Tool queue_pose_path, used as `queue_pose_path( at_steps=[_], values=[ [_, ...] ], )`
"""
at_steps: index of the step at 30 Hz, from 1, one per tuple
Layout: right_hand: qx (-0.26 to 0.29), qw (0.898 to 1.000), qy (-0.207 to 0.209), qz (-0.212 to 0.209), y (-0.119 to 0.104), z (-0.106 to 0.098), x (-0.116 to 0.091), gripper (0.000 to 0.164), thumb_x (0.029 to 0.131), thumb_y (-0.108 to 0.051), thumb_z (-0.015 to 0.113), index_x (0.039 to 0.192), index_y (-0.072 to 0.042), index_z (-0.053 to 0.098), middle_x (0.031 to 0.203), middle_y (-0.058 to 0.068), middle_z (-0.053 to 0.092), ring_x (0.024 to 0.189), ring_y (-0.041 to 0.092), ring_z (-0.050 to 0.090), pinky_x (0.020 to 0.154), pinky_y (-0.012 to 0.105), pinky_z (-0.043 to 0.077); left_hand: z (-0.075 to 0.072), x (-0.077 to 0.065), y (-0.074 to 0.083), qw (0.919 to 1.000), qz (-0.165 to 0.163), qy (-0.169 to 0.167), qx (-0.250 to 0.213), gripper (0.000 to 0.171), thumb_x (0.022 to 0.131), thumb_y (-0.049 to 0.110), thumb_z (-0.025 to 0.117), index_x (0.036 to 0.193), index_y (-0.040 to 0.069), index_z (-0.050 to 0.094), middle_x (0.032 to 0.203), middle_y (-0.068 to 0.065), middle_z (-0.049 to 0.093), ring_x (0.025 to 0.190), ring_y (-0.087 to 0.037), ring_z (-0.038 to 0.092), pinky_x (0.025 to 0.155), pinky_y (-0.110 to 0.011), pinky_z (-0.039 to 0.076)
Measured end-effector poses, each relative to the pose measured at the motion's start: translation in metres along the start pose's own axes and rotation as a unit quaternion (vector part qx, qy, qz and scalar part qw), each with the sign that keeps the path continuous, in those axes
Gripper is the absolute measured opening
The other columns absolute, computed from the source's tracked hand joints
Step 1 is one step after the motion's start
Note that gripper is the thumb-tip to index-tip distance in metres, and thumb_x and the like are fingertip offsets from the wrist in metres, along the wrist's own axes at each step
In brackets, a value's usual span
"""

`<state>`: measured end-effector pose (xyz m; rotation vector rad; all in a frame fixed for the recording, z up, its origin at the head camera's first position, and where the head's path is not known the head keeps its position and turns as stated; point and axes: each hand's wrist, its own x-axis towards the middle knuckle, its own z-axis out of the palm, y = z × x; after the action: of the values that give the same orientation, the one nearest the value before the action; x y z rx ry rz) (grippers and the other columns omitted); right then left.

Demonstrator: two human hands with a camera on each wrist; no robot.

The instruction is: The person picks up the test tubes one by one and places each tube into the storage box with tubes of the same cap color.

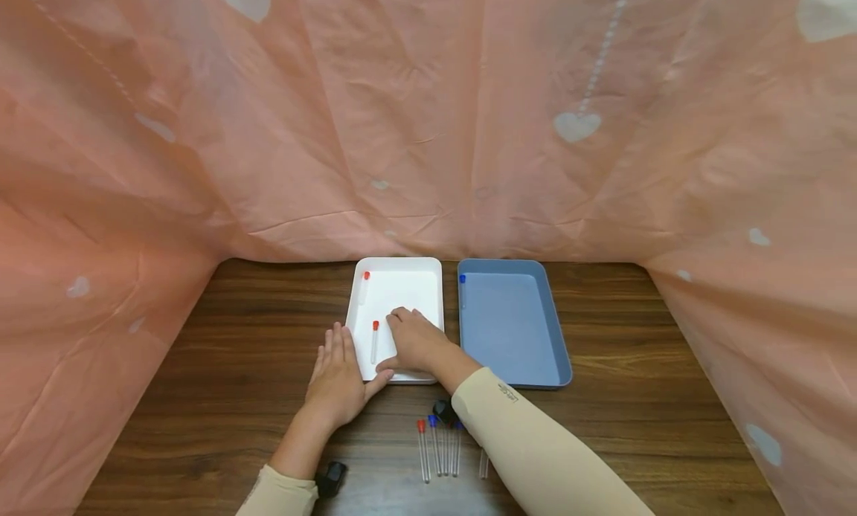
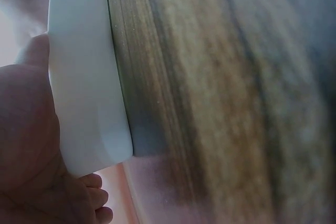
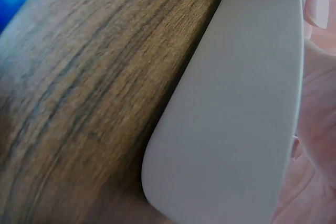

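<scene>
Reaching over the white tray point(image 1: 411, 287), the right hand point(image 1: 416, 343) bends its fingers down — I cannot tell whether its grip holds anything. The left hand point(image 1: 338, 382) rests at the tray's near-left corner, grip wide, thumb spread. Inside, one red-capped tube point(image 1: 374, 343) lies between the hands — another tube point(image 1: 364, 287) near the far-left corner.
</scene>
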<state>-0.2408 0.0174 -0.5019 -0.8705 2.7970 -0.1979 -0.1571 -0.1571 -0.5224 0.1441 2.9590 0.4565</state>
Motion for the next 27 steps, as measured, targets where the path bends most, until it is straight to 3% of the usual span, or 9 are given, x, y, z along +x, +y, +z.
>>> queue_pose_path(
  at_steps=[14,27],
  values=[
    [0.02,1.0,0.01,-0.001,-0.003,-0.008,-0.018,0.101,0.092,-0.064,0.079,0.164,-0.001,0.043,0.168,0.013,0.049,0.16,0.026,0.044,0.137,0.043,0.029,-0.002,0.0,-0.004,1.0,-0.007,-0.001,0.0,0.12,0.103,0.074,0.051,0.167,-0.017,0.005,0.178,-0.036,-0.001,0.169,-0.051,0.002,0.136,-0.066,0.015],
    [0.034,0.998,0.051,-0.004,0.009,-0.01,-0.043,0.094,0.095,-0.058,0.079,0.161,0.002,0.047,0.163,0.016,0.053,0.155,0.033,0.05,0.135,0.045,0.033,-0.001,0.001,0.001,1.0,-0.008,-0.004,0.004,0.121,0.103,0.076,0.051,0.167,-0.016,0.004,0.178,-0.036,-0.001,0.169,-0.051,0.002,0.137,-0.065,0.015]
  ],
)
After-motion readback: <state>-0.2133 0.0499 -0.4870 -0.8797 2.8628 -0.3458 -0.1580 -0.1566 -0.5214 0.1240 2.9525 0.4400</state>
